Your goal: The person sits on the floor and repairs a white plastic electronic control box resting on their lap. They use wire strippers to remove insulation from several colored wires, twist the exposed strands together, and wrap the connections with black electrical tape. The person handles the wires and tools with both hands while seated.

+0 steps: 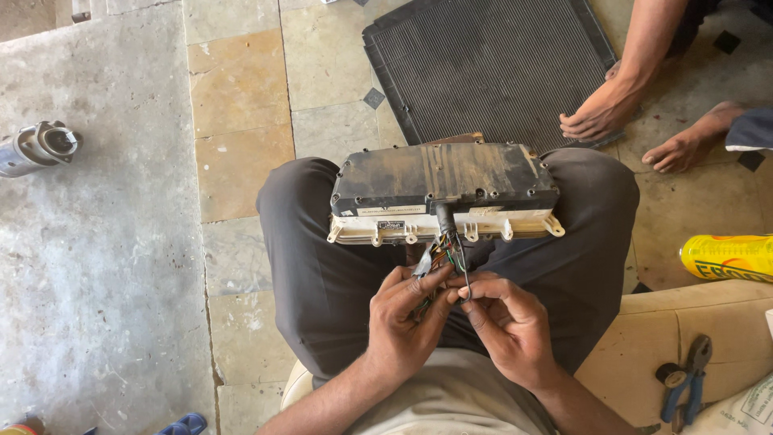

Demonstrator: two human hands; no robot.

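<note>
Your left hand (403,318) and right hand (503,322) both pinch the wire bundle (443,254) at 6 o'clock of the lap-held module (443,189); wires attached, unsorted; cover's 2 halves closed.

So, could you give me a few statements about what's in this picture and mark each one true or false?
1. Both hands, the left hand and the right hand, pinch the bundle of coloured wires. True.
2. The wires come out of a dusty black box resting on the person's lap. True.
3. The blue-handled pliers are in the right hand. False: they lie on the cushion beside the person.
4. The yellow can stands on the black box. False: it lies on the floor.
5. Another person's hand rests on the finned black panel. True.
</note>
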